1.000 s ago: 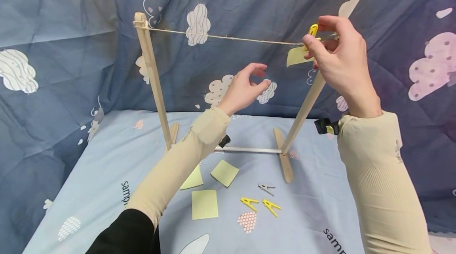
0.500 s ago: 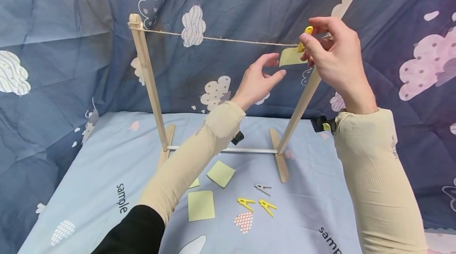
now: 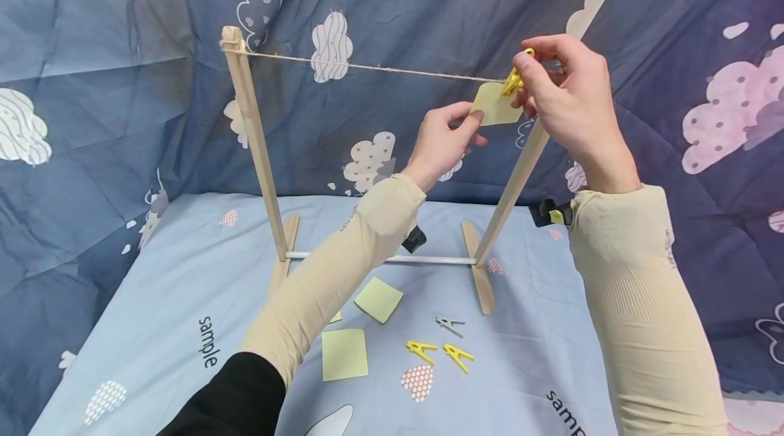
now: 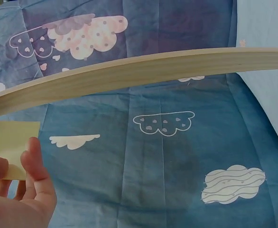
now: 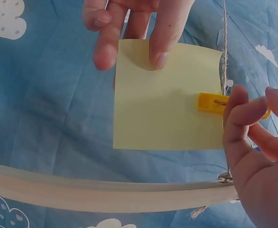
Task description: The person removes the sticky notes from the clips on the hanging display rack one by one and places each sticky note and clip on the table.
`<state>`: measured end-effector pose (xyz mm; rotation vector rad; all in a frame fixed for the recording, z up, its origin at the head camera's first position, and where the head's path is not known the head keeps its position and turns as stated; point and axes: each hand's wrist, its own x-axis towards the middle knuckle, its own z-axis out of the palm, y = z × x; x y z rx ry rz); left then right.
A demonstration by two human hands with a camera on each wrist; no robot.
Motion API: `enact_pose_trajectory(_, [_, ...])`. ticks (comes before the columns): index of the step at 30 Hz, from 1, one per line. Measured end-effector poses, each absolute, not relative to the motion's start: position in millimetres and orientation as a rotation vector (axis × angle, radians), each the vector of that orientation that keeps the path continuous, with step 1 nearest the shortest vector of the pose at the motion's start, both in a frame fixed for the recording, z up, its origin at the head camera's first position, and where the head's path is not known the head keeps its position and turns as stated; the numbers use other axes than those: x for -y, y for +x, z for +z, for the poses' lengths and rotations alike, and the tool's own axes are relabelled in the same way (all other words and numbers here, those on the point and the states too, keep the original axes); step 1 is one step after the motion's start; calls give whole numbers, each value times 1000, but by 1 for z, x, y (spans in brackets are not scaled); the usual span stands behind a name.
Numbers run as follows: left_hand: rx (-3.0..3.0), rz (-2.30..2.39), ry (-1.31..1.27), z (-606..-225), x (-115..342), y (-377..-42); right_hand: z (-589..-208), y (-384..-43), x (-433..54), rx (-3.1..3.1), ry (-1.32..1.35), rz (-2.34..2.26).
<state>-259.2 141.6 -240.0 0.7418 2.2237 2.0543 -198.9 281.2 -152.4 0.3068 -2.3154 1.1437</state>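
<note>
My right hand [image 3: 572,96] pinches a yellow clothespin [image 3: 513,79] at the right part of the twine line [image 3: 380,69]. The clothespin's jaws lie over the top edge of a pale yellow paper square [image 5: 162,109], right beside the twine. With thumb and fingers my left hand [image 3: 442,140] pinches the paper's left edge; in the right wrist view the left thumb lies flat on its face. The left wrist view shows the paper [image 4: 15,137] between the left thumb and fingers. Whether the clothespin also bites the twine is hard to tell.
The twine runs between two wooden posts [image 3: 257,143], joined low by a white rod [image 3: 435,259]. On the cloth-covered table lie more paper squares [image 3: 344,354], two yellow clothespins [image 3: 458,357] and a grey clothespin [image 3: 450,324]. A patterned dark blue cloth [image 3: 153,82] hangs behind.
My left hand has moved right and up and taken hold of the paper's left edge. The paper now faces the head camera more fully. The right hand keeps its pinch on the clothespin.
</note>
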Motion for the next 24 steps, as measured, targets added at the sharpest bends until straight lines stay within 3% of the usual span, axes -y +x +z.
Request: enact_pose_trajectory(24, [-2248,2021,717,-248,-138,-257,-153,-201,-278,2247,269,935])
